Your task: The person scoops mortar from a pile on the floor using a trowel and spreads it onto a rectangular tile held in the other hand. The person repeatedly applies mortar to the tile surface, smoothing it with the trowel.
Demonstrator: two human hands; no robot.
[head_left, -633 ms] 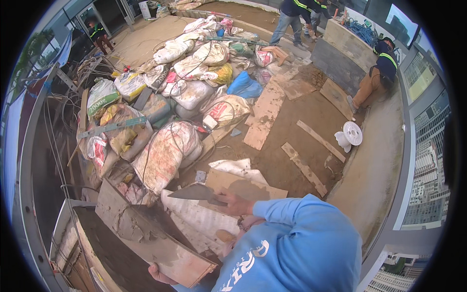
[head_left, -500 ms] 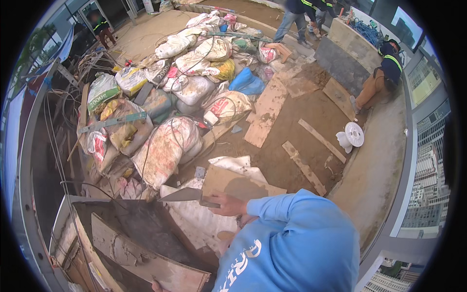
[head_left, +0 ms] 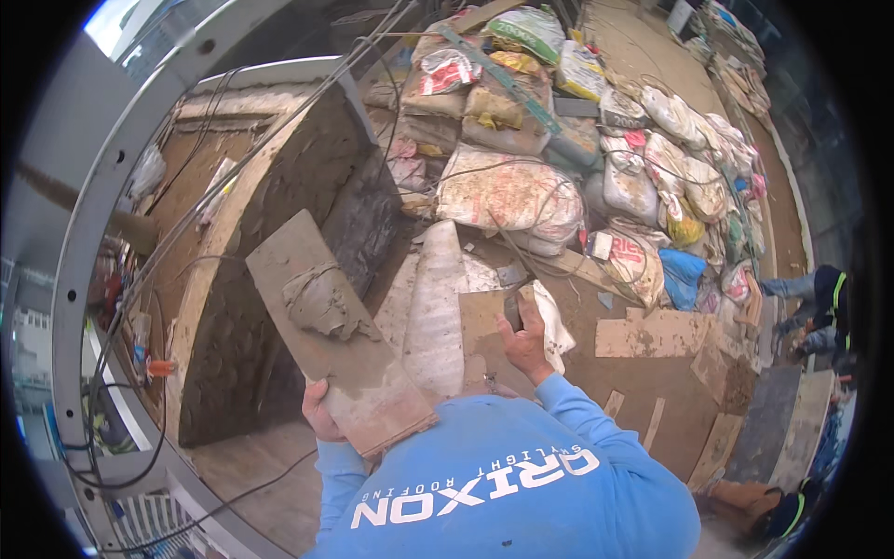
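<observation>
My left hand grips the side of a long flat board near its lower end. A lump of wet grey mortar sits on the board's upper half. My right hand is closed around a trowel, seen nearly edge-on, its blade mostly hidden. Below that hand lies a brown plywood piece on pale sheeting. Left of the mortar board stands a low wall with a rough, mortar-smeared face.
Stacked filled sacks spread beyond my hands. A metal frame post and hanging cables stand at the left. Planks lie on the soil at right. Co-workers are at the far right edge.
My view has swung left, so the sacks now appear farther right. The mortar board has come up into full view in my left hand. The trowel has turned from broadside to nearly edge-on.
</observation>
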